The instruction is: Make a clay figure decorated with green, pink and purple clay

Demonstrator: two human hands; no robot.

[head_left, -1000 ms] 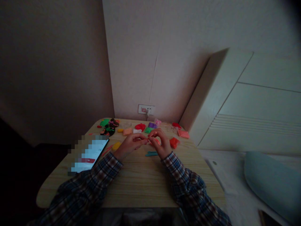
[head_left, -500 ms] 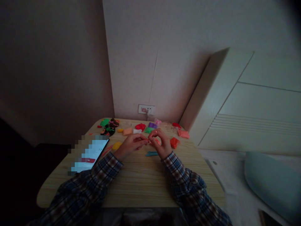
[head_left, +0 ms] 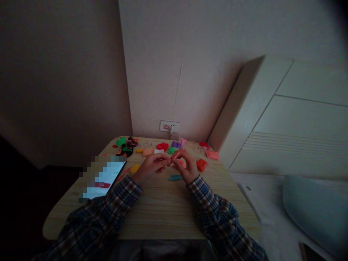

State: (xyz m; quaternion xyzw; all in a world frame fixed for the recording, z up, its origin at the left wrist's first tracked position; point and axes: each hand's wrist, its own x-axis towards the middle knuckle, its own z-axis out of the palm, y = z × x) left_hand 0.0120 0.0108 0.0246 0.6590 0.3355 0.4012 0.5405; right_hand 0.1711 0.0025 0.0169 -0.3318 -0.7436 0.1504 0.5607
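Above the middle of the table my two hands meet at the fingertips. My right hand (head_left: 188, 167) is closed on a slim pink clay tool (head_left: 179, 152), which slants up to the right between thumb and fingers. My left hand (head_left: 152, 167) pinches with thumb and forefinger right beside it; whatever lies in that pinch is too small and dark to name. Below the right hand lies a blue clay tool (head_left: 174, 177). Just behind the hand shows a pinkish piece (head_left: 182, 164), partly hidden. An orange-red clay packet (head_left: 201, 165) rests to its right.
A lit phone or tablet (head_left: 108, 177), partly pixelated, lies on the left of the wooden table (head_left: 163, 214). Yellow clay (head_left: 135, 168) sits by my left wrist. Along the back are a peach packet (head_left: 148, 152), red clay (head_left: 162, 146), a coral packet (head_left: 212, 155) and dark shaped pieces (head_left: 126, 149).
The pink clay tool now shows more plainly, pointing up from my right fingers, which have shifted slightly. My left hand has stayed almost in place.
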